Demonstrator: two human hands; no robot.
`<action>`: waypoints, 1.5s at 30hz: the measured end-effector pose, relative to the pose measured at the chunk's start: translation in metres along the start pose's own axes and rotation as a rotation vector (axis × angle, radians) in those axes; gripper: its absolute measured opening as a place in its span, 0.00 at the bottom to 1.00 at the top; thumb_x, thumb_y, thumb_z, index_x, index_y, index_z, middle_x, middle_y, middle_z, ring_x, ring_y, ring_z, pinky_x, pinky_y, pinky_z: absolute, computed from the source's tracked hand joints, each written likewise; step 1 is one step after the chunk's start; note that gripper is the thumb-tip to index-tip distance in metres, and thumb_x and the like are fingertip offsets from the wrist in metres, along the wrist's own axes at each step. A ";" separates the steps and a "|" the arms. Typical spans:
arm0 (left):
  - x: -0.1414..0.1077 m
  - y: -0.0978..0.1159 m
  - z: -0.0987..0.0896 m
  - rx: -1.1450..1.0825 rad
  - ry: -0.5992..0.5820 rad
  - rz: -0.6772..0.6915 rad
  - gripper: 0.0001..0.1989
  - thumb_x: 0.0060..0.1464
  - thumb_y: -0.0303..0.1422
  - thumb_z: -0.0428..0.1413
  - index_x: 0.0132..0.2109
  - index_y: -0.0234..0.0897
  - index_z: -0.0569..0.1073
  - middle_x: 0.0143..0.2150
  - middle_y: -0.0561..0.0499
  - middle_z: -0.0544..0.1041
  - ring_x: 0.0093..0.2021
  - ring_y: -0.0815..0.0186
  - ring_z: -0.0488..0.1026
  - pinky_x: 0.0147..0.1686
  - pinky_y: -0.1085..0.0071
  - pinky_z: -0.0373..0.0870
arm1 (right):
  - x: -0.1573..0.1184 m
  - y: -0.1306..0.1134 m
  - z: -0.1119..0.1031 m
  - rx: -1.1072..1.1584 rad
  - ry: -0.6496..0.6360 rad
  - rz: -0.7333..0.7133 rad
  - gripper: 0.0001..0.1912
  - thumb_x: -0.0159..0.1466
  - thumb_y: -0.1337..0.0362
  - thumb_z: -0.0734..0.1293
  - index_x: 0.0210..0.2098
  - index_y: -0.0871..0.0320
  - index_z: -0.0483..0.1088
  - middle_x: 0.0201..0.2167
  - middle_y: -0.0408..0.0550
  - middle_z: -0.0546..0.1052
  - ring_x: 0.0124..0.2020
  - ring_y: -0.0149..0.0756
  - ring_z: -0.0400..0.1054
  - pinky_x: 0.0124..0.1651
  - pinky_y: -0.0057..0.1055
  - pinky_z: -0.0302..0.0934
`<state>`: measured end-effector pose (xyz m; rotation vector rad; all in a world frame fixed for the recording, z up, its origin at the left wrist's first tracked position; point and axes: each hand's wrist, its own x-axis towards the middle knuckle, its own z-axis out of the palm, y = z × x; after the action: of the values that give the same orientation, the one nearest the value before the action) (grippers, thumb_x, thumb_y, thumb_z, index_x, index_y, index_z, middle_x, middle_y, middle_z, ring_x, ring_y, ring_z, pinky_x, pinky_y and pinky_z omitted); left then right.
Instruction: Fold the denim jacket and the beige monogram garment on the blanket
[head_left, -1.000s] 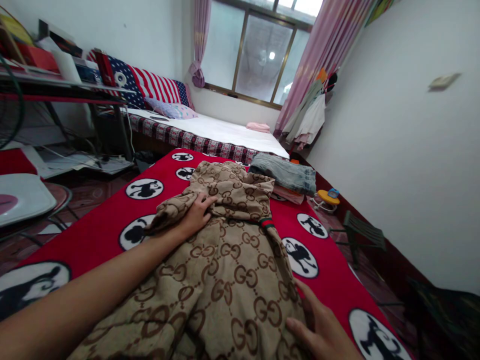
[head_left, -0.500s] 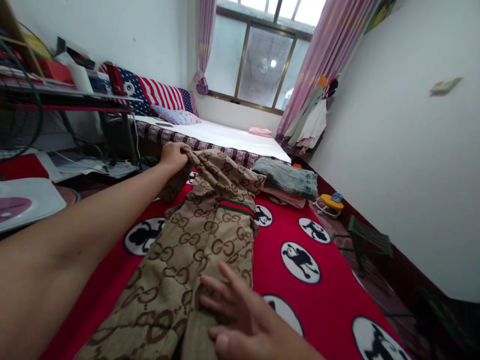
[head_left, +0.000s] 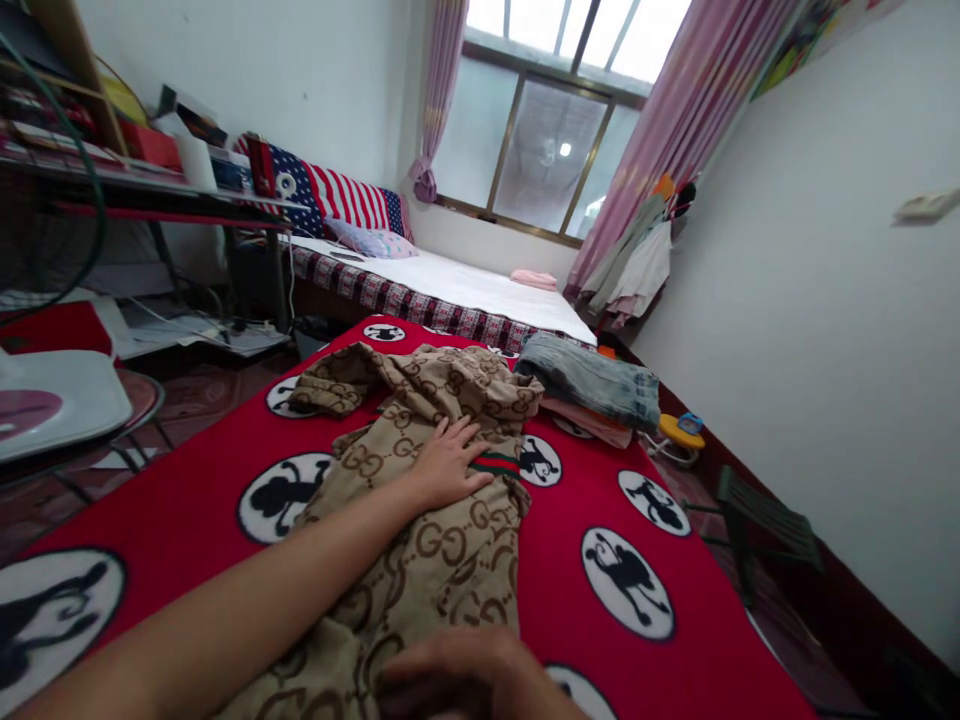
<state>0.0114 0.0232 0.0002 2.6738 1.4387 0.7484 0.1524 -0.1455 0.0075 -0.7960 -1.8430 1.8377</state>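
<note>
The left hand [head_left: 450, 465] is lying palm-down on the tan double-G-print garment [head_left: 450, 545], just beside the garment's green-red-green stripe [head_left: 504, 465]. Its grip is resting wide, the fingers fanning flat over the fabric. The right hand [head_left: 487, 665] is blurring at the bottom edge, its fingers curling over the garment's lower part; I cannot tell whether its grip is holding any fabric.

The garment is lying lengthwise on a red monkey-print blanket [head_left: 551, 590], its far end bunching up and one sleeve [head_left: 337, 385] bending out to the left. Folded denim jeans [head_left: 589, 380] are sitting on pink clothing [head_left: 589, 422], just right of that far end. Beyond the blanket, a white-covered bed [head_left: 450, 275] is standing below the window [head_left: 547, 150]. A yellow stool [head_left: 681, 432] is standing near the right wall.
</note>
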 end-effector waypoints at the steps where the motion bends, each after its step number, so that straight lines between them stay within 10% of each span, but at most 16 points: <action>1: -0.004 0.000 0.006 0.003 0.002 -0.032 0.26 0.55 0.49 0.54 0.56 0.42 0.72 0.64 0.42 0.66 0.67 0.49 0.55 0.65 0.44 0.47 | -0.002 -0.004 -0.017 0.042 0.122 0.035 0.29 0.57 0.46 0.70 0.53 0.53 0.70 0.46 0.51 0.78 0.38 0.39 0.77 0.40 0.32 0.70; 6: -0.007 -0.003 0.010 -0.030 0.057 -0.099 0.25 0.51 0.48 0.57 0.52 0.38 0.73 0.62 0.40 0.68 0.67 0.49 0.56 0.65 0.44 0.47 | 0.020 -0.028 -0.137 -0.269 0.780 -0.097 0.25 0.57 0.51 0.69 0.49 0.60 0.70 0.35 0.51 0.77 0.26 0.34 0.72 0.28 0.30 0.66; 10: -0.006 -0.003 0.010 -0.081 0.094 -0.102 0.24 0.49 0.47 0.59 0.50 0.39 0.73 0.61 0.41 0.69 0.66 0.49 0.56 0.65 0.45 0.47 | 0.062 -0.046 -0.218 -0.773 0.976 -0.228 0.22 0.61 0.66 0.59 0.54 0.57 0.69 0.49 0.55 0.72 0.32 0.35 0.73 0.34 0.33 0.69; 13: -0.008 -0.005 0.013 -0.122 0.114 -0.091 0.23 0.49 0.46 0.60 0.49 0.40 0.73 0.61 0.41 0.69 0.66 0.49 0.56 0.66 0.45 0.46 | 0.088 -0.062 -0.254 -1.191 0.881 -0.226 0.28 0.59 0.75 0.56 0.55 0.55 0.71 0.59 0.54 0.65 0.35 0.32 0.72 0.42 0.32 0.67; 18: -0.011 -0.005 0.012 -0.144 0.114 -0.091 0.24 0.48 0.46 0.61 0.49 0.38 0.73 0.62 0.41 0.68 0.67 0.50 0.55 0.67 0.47 0.44 | 0.123 -0.086 -0.290 -1.541 0.365 -0.057 0.25 0.53 0.76 0.63 0.47 0.52 0.77 0.58 0.47 0.70 0.47 0.40 0.71 0.47 0.30 0.63; 21: -0.012 -0.001 0.007 -0.116 0.148 -0.082 0.25 0.47 0.45 0.62 0.51 0.39 0.73 0.66 0.41 0.62 0.69 0.51 0.49 0.68 0.48 0.41 | 0.145 -0.102 -0.300 -1.549 0.358 0.029 0.13 0.51 0.73 0.66 0.35 0.60 0.79 0.36 0.49 0.79 0.38 0.39 0.72 0.38 0.27 0.62; 24: -0.013 0.005 0.003 -0.076 0.189 -0.063 0.31 0.47 0.45 0.62 0.57 0.43 0.69 0.71 0.42 0.51 0.72 0.49 0.39 0.68 0.46 0.36 | 0.173 -0.114 -0.296 -1.602 0.697 0.121 0.09 0.54 0.69 0.65 0.32 0.63 0.77 0.27 0.51 0.77 0.31 0.39 0.71 0.32 0.27 0.59; 29: -0.015 0.009 0.007 -0.051 0.187 -0.138 0.38 0.47 0.48 0.62 0.64 0.46 0.63 0.73 0.42 0.41 0.72 0.45 0.35 0.66 0.44 0.40 | 0.214 -0.094 -0.272 -1.710 0.995 0.174 0.12 0.59 0.70 0.62 0.40 0.62 0.74 0.38 0.57 0.77 0.39 0.43 0.73 0.37 0.29 0.60; 36: -0.014 0.008 0.017 -0.059 0.090 -0.293 0.42 0.45 0.53 0.61 0.65 0.47 0.62 0.73 0.37 0.43 0.71 0.41 0.41 0.65 0.44 0.44 | 0.234 -0.021 -0.256 -1.657 0.928 0.382 0.20 0.68 0.75 0.50 0.47 0.65 0.70 0.46 0.63 0.72 0.44 0.45 0.73 0.40 0.33 0.65; 45: -0.012 0.009 0.014 -0.034 0.094 -0.314 0.40 0.45 0.53 0.60 0.63 0.44 0.64 0.71 0.35 0.49 0.70 0.42 0.46 0.64 0.46 0.47 | 0.189 -0.040 -0.225 -1.479 0.916 0.125 0.35 0.58 0.74 0.59 0.65 0.66 0.52 0.63 0.61 0.60 0.58 0.43 0.64 0.55 0.33 0.61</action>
<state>0.0186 0.0113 -0.0153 2.3325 1.7913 0.8685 0.1538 0.1500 0.0374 -1.7572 -2.1366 -0.3080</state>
